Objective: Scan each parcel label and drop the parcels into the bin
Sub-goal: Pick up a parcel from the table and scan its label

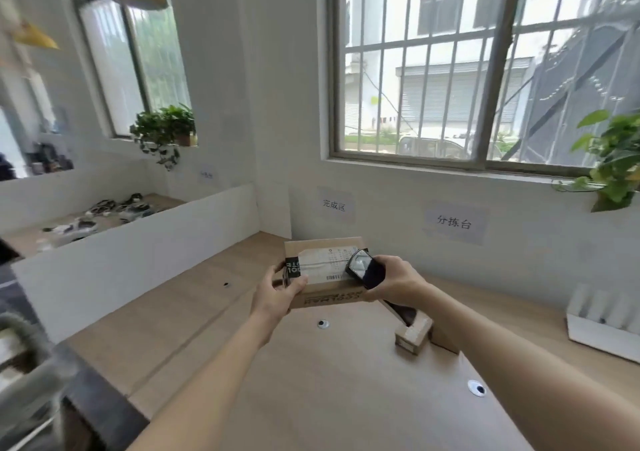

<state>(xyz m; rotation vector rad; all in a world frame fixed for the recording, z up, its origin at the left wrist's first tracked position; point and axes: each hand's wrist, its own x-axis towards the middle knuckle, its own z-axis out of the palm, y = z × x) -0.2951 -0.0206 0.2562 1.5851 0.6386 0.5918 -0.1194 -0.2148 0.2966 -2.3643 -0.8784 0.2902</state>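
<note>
Scanning stage: left hand [277,293] grips parcel [323,272] above desk [311,381]; right hand [398,282] holds scanner [363,268] on label [322,260]; drop pending, bin unseen

The parcel [325,274] sits between both hands above the desk [311,381], scanner [363,269] at its right end.
</note>
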